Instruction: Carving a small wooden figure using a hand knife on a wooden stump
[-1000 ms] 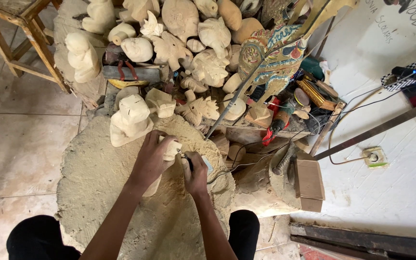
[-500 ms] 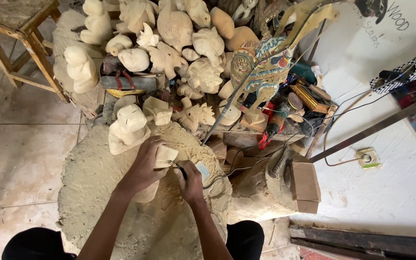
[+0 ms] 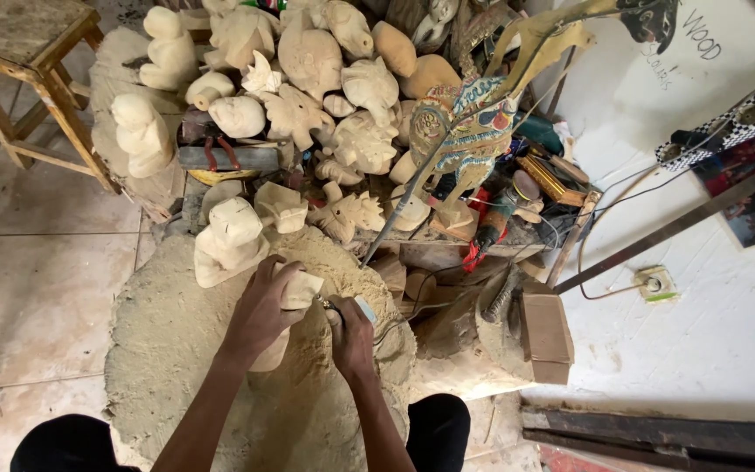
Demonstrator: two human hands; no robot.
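At the far left stands a plain wooden stool (image 3: 24, 52) with slanted legs on the pale tiled floor (image 3: 37, 288). Next to it, a rough, dust-covered round wooden block (image 3: 176, 350) serves as the work surface. On its far edge sits a pale unfinished wooden figure with a flat head (image 3: 229, 240). The left hand (image 3: 264, 310) wraps around a small pale wooden carving (image 3: 294, 297), clenched over its top and pressing it against the block; the carving lies near the middle of the block, just in front of the flat-headed figure. Just to the right, the right hand (image 3: 351, 336) grips a slim powered carving tool with a light blue body (image 3: 356, 308), whose tip meets the carving. Beyond the hands rises a heap of pale unpainted wooden carvings (image 3: 325, 79). Further right, a brightly painted flat puppet on a stick (image 3: 465, 131) leans among them. A small brown cardboard box (image 3: 545, 336) rests beside the block, and a white wall socket (image 3: 653, 282) sits on the white surface at the right.
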